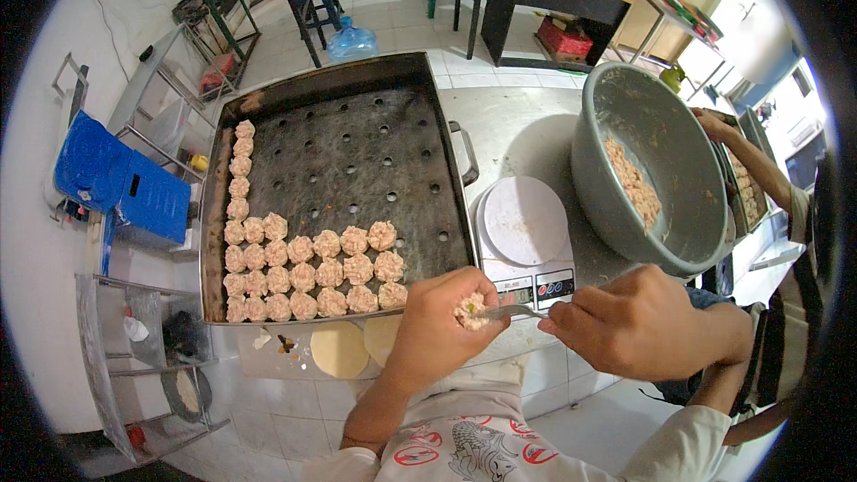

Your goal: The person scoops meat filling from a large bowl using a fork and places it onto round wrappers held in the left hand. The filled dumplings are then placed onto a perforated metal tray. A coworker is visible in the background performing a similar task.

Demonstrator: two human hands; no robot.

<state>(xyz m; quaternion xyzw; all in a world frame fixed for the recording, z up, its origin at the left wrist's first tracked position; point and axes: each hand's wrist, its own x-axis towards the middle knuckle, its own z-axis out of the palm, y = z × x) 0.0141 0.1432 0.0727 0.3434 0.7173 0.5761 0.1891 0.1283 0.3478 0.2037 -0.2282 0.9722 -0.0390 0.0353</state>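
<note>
Cupped in my left hand (433, 321) is a small meat dumpling (470, 312), its pinkish filling showing at the top. My right hand (638, 317) grips a metal spoon (518, 311), and the spoon's tip touches the filling. To the left lies a large dark metal tray (357, 143) with holes in its base. Rows of shaped dumplings (328, 274) line its near side and left edge. Pale yellow round wrappers (339, 350) lie at the table's front edge, partly behind my left hand. Just beyond my hands sits a digital scale (527, 219) with a round white plate.
A big grey basin (661, 116), tilted, holds meat filling (629, 183) at the right. Beside it a co-worker's arm (754, 161) reaches over another dumpling tray (745, 187). Metal racks (147, 366) and a blue crate (125, 178) stand left; a water jug (352, 40) is on the floor behind.
</note>
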